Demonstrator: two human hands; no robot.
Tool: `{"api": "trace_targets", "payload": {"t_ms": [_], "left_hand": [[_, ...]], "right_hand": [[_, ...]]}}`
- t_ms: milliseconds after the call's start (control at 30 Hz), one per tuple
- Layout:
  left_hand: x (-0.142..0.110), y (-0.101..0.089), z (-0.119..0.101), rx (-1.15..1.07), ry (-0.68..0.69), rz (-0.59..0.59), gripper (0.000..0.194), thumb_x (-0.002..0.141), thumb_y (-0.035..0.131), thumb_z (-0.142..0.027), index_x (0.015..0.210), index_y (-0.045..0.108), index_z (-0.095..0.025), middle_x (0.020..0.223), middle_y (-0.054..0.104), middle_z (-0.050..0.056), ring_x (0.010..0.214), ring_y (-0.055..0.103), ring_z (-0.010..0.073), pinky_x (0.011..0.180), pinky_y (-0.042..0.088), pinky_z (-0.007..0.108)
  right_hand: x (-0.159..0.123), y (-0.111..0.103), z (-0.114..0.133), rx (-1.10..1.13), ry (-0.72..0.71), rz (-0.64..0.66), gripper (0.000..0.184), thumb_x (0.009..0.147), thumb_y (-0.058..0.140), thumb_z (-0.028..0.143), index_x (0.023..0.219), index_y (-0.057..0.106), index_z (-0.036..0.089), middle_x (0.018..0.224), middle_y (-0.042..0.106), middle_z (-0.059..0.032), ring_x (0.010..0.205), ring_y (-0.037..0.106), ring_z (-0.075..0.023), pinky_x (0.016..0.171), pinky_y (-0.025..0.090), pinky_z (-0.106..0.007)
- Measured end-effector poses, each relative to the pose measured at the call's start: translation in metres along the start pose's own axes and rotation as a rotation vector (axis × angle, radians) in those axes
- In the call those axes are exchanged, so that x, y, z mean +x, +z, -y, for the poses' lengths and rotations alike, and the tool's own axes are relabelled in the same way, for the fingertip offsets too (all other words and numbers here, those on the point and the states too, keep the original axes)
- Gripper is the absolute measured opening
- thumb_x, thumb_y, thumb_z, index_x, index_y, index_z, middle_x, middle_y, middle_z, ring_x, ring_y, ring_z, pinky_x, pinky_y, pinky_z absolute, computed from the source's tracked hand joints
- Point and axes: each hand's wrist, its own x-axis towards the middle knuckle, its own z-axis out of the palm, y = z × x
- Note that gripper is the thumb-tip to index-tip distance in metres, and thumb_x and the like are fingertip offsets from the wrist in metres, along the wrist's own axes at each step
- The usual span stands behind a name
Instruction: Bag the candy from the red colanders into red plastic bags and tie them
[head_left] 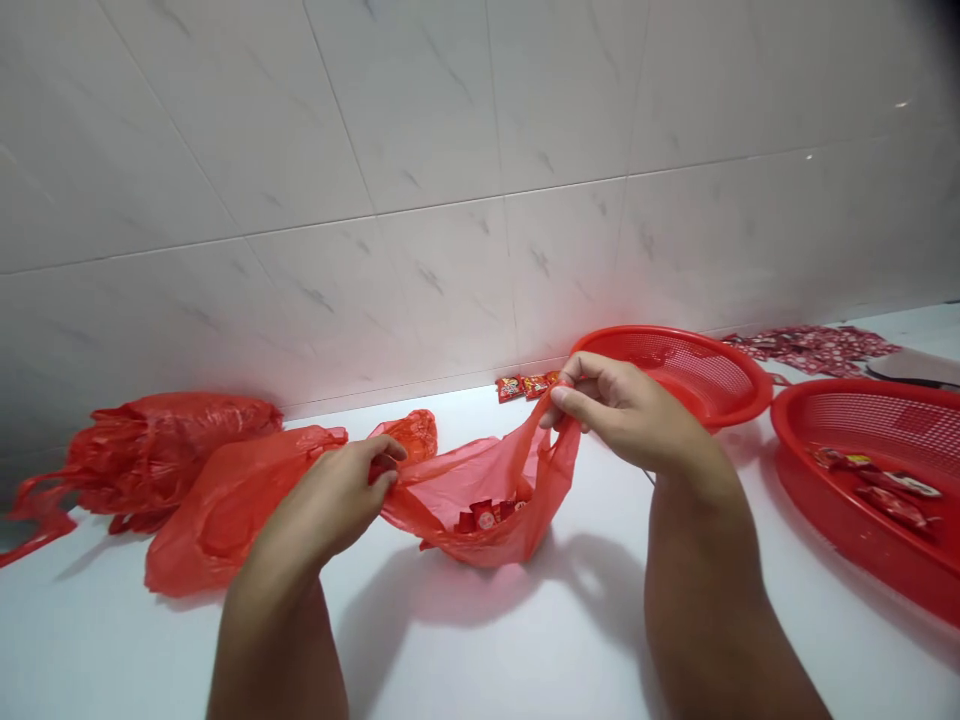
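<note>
A thin red plastic bag stands on the white table between my hands, its mouth spread wide. Several small red wrapped packets lie inside it. My right hand pinches the bag's right handle between thumb and fingers and lifts it. On the other side, my left hand is closed at the bag's left edge, the fingers curled around the plastic. Behind the left hand sits a small knotted red bag.
More red plastic bags are heaped at the left. A red basket stands at the back; another red basket at the right holds a few packets. Small red packets lie by the tiled wall, and a pile of patterned sachets lies further right.
</note>
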Motion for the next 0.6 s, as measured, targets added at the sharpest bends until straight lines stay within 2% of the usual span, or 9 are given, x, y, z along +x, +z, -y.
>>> {"api": "trace_targets", "payload": {"t_ms": [100, 200, 300, 400, 500, 600], "left_hand": [[0.001, -0.003, 0.005, -0.049, -0.005, -0.129, 0.027, 0.083, 0.055, -0.031, 0.099, 0.077, -0.03, 0.109, 0.081, 0.004, 0.098, 0.074, 0.0279, 0.076, 0.056, 0.035], [0.001, -0.006, 0.011, -0.077, 0.01, -0.187, 0.027, 0.08, 0.059, -0.033, 0.1, 0.077, -0.029, 0.111, 0.081, 0.006, 0.099, 0.074, 0.0294, 0.076, 0.057, 0.036], [0.001, -0.01, 0.015, -0.025, -0.033, -0.158, 0.026, 0.077, 0.063, -0.034, 0.096, 0.078, -0.028, 0.096, 0.081, 0.007, 0.087, 0.075, 0.0303, 0.066, 0.054, 0.035], [0.001, -0.014, 0.014, 0.01, -0.121, -0.102, 0.022, 0.08, 0.06, -0.038, 0.087, 0.077, -0.027, 0.076, 0.077, 0.005, 0.068, 0.071, 0.0273, 0.056, 0.047, 0.033], [0.003, -0.014, 0.005, -0.039, -0.115, -0.174, 0.023, 0.084, 0.056, -0.04, 0.086, 0.075, -0.027, 0.071, 0.074, 0.003, 0.067, 0.07, 0.0248, 0.056, 0.045, 0.031], [0.01, -0.011, 0.0, -0.106, -0.108, -0.217, 0.023, 0.084, 0.055, -0.038, 0.089, 0.075, -0.027, 0.073, 0.075, 0.001, 0.071, 0.07, 0.0243, 0.057, 0.045, 0.03]], "right_hand": [[0.001, 0.0, 0.0, 0.065, -0.009, -0.114, 0.03, 0.099, 0.065, 0.049, 0.097, 0.055, 0.022, 0.08, 0.075, -0.0024, 0.061, 0.07, -0.0152, 0.055, 0.049, -0.023], [0.001, -0.002, 0.0, 0.091, 0.01, -0.233, 0.036, 0.094, 0.071, 0.054, 0.1, 0.057, 0.022, 0.072, 0.071, 0.0008, 0.049, 0.063, -0.0124, 0.049, 0.046, -0.022], [0.002, -0.004, -0.001, 0.12, -0.012, -0.313, 0.039, 0.09, 0.073, 0.057, 0.099, 0.06, 0.022, 0.077, 0.072, -0.0001, 0.05, 0.065, -0.0127, 0.05, 0.05, -0.023], [0.005, -0.006, -0.003, 0.062, -0.002, -0.339, 0.04, 0.091, 0.072, 0.058, 0.098, 0.062, 0.02, 0.085, 0.076, -0.0041, 0.056, 0.069, -0.0142, 0.051, 0.05, -0.023], [0.008, -0.005, -0.007, 0.014, 0.012, -0.341, 0.04, 0.092, 0.071, 0.058, 0.1, 0.064, 0.02, 0.085, 0.077, -0.0057, 0.06, 0.072, -0.016, 0.052, 0.05, -0.023], [0.011, 0.0, -0.011, -0.088, 0.029, -0.42, 0.031, 0.094, 0.067, 0.052, 0.101, 0.066, 0.021, 0.073, 0.073, -0.0014, 0.057, 0.069, -0.0159, 0.056, 0.052, -0.025]]}}
